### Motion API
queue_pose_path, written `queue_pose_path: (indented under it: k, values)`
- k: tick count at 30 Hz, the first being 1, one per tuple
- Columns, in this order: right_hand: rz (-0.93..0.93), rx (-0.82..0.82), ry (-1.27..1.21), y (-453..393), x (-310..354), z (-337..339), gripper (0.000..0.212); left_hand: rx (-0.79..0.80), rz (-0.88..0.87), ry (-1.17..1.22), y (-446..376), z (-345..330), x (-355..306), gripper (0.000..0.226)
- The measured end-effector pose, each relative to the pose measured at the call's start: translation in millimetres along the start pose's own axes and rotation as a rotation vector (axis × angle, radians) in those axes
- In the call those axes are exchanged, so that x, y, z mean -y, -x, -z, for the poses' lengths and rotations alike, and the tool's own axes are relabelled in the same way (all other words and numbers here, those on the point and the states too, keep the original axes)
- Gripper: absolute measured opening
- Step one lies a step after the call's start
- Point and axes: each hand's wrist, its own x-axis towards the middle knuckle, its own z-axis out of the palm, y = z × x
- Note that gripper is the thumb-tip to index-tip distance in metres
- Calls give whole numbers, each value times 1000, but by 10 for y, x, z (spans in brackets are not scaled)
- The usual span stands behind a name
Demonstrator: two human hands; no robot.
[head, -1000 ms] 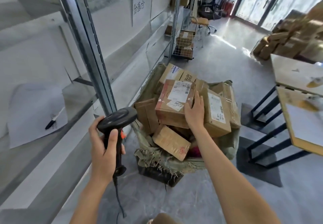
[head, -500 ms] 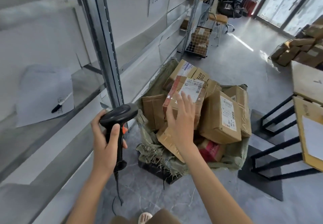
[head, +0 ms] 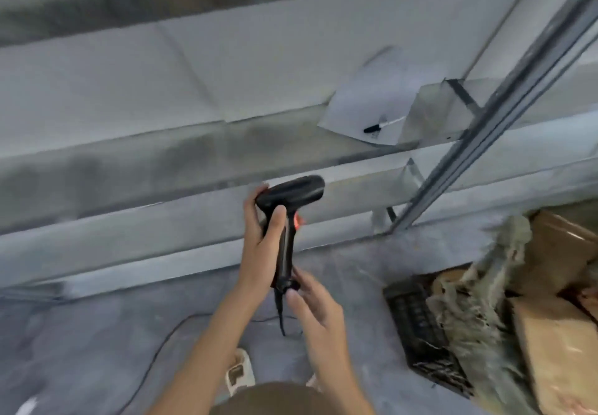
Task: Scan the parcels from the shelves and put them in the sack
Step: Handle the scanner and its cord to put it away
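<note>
From the head camera I see the left hand (head: 259,246) wrapped around the grip of the black scanner (head: 289,217), fingers curled behind the handle and the thumb laid up its near side. The scanner stands close to upright, its long axis running from the butt near me up to the head; the head tips to the right and away, pointing toward the shelves (head: 194,168). A small red light glows just under the head on the right side of the handle.

My right hand (head: 315,314) is at the bottom of the handle, where the cable (head: 152,359) leaves it. Its fingers are loosely bent and the fingertips touch the butt, but motion blur keeps me from telling whether they pinch it or only brush it. The cable drops from the handle and trails left across the grey floor (head: 81,350).

On the far shelf, right of the scanner, a sheet of paper (head: 372,104) lies with a marker pen (head: 382,125) on it. A metal upright (head: 504,117) slants across the right side. At the right edge the sack (head: 479,301) sits on a dark crate (head: 420,324), with brown parcels (head: 556,350) showing inside it, well apart from both hands.
</note>
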Motion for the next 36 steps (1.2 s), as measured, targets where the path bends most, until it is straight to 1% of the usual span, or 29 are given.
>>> queue_pose_path:
  k: [1, 3, 7, 9, 11, 13, 16, 20, 23, 28, 32, 36]
  values:
    - [4, 33, -1, -16, 6, -167, 32, -31, 6, 4, -22, 201, -17, 47]
    - [16, 50, -16, -17, 9, -513, 34, -68, 32, 32, -28, 594, -50, 43]
    - [18, 98, -94, 94, -80, -1213, 38, -101, 131, 83, 68, 1376, -90, 40]
    - [-6, 113, -81, 174, -159, -1546, 43, -100, 174, 49, 147, 1804, -49, 46]
    - [-28, 110, -55, 280, -279, -1897, 47, -91, 221, 7, 248, 2260, 18, 58]
    - [-70, 98, -74, 400, -438, -2245, 47, -80, 262, -40, 383, 2709, 80, 65]
    - [-138, 128, -108, 587, -731, -2740, 46, -111, 315, -93, 641, 3350, 174, 67]
    - [-255, 187, -17, 852, -1071, -3271, 47, -177, 384, -130, 968, 4084, 339, 69]
    - [-320, 235, 17, 927, -1239, -3554, 48, -235, 431, -127, 1101, 4430, 481, 66]
    - [-410, 276, -6, 769, -1408, -3860, 50, -316, 472, -108, 1033, 4700, 709, 61]
    - [-456, 270, 38, 477, -1560, -4076, 51, -363, 523, -96, 826, 4901, 823, 67]
    - [-454, 281, 75, 156, -1725, -4339, 49, -372, 544, -106, 544, 5157, 996, 70]
